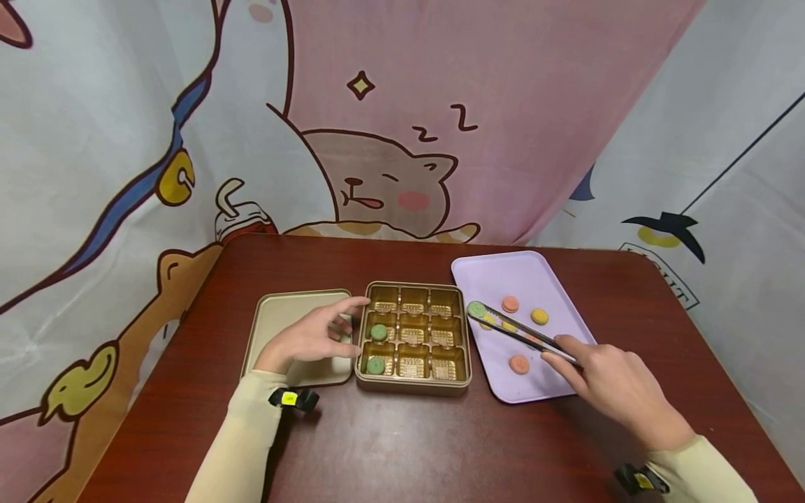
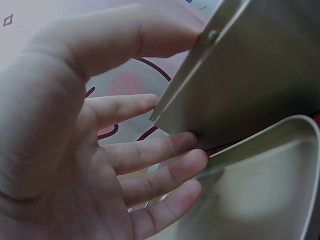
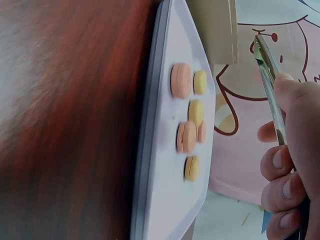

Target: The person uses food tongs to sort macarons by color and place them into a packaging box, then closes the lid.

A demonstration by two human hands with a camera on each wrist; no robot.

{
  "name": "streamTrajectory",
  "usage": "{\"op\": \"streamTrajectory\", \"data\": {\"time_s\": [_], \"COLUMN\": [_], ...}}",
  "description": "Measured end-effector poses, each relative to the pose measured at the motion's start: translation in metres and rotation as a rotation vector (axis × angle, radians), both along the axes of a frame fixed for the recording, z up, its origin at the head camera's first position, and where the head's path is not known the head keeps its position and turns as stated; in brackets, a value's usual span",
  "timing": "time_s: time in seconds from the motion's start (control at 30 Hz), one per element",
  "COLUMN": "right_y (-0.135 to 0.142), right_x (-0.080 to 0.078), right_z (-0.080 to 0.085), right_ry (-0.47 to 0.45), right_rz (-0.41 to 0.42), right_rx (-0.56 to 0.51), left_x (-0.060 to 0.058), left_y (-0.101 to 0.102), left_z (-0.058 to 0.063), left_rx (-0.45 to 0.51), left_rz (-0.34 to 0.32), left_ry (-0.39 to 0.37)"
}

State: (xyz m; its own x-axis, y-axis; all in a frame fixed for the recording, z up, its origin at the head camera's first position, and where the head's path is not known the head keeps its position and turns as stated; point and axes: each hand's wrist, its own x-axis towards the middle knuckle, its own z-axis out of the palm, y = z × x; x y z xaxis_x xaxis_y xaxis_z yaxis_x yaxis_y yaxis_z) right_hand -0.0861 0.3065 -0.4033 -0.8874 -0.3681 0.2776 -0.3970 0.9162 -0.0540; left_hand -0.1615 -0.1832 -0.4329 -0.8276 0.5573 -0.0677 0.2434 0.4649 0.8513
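Observation:
My right hand (image 1: 619, 384) grips metal tongs (image 1: 525, 337), whose tips pinch a green macaron (image 1: 476, 309) over the lilac tray's left edge, just right of the gold box (image 1: 411, 388). In the right wrist view the tongs (image 3: 273, 100) and green macaron (image 3: 258, 50) hang beyond the tray. The box has a gold insert split into several compartments. Green macarons sit in its left column, one in the middle row (image 1: 379, 332) and one in the front row (image 1: 375, 365). At the box's left side, my left hand (image 1: 308, 337) touches the edge with its thumb, fingers spread.
The lilac tray (image 1: 503, 272) on the right carries several pink and yellow macarons, such as a pink one (image 1: 519, 364) and a yellow one (image 1: 539, 316). Under my left hand lies a gold lid (image 1: 279, 307). A printed curtain (image 1: 534, 105) hangs behind the brown table (image 1: 377, 447).

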Motion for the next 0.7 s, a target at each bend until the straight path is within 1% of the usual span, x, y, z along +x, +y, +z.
{"op": "streamTrajectory", "data": {"time_s": [0.3, 0.4, 0.5, 0.6, 0.7], "right_y": [-0.024, -0.032, -0.04, -0.05, -0.06], "right_x": [-0.02, -0.027, -0.034, -0.04, -0.046], "right_z": [-0.005, -0.005, -0.004, -0.003, -0.001], "right_ry": [0.048, 0.06, 0.091, 0.113, 0.097], "right_rz": [0.102, 0.138, 0.172, 0.192, 0.205], "right_rx": [-0.038, -0.041, -0.049, -0.062, -0.068], "left_x": [-0.001, -0.001, -0.001, -0.001, -0.001], "left_y": [0.0, -0.001, -0.001, -0.001, -0.001], "left_z": [-0.001, -0.001, -0.001, -0.001, -0.001], "left_rx": [0.003, 0.003, 0.001, -0.002, -0.006], "left_rz": [0.001, 0.003, 0.004, 0.0, -0.001], "left_ry": [0.001, 0.001, 0.0, 0.002, 0.003]}}
